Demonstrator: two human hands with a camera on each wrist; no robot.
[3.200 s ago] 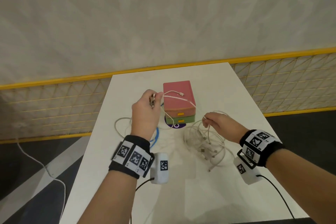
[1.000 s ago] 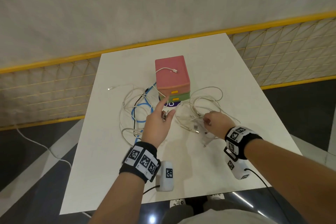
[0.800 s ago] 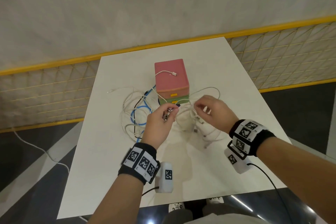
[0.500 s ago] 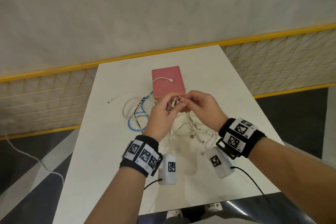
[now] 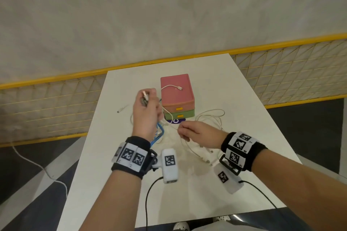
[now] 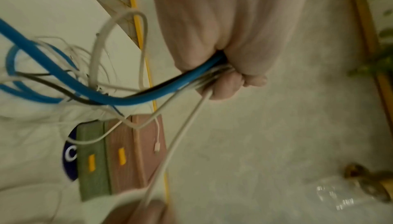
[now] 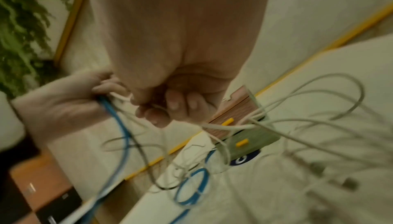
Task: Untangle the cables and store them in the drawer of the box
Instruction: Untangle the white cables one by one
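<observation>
Cables (image 5: 210, 118) bunched in left hand (image 5: 145, 113), right hand (image 5: 197, 134) pinching one, box (image 5: 177, 95) behind.

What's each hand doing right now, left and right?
Left hand: grips a bundle of blue, black and white cables, plug ends up.
Right hand: pinches one thin white cable.

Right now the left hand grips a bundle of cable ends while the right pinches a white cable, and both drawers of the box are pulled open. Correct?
Not quite: both drawers are closed. The right wrist view shows the pink drawer and green drawer flush in the box. The rest holds: the left hand grips the cable ends and the right hand pinches a white cable.
</observation>
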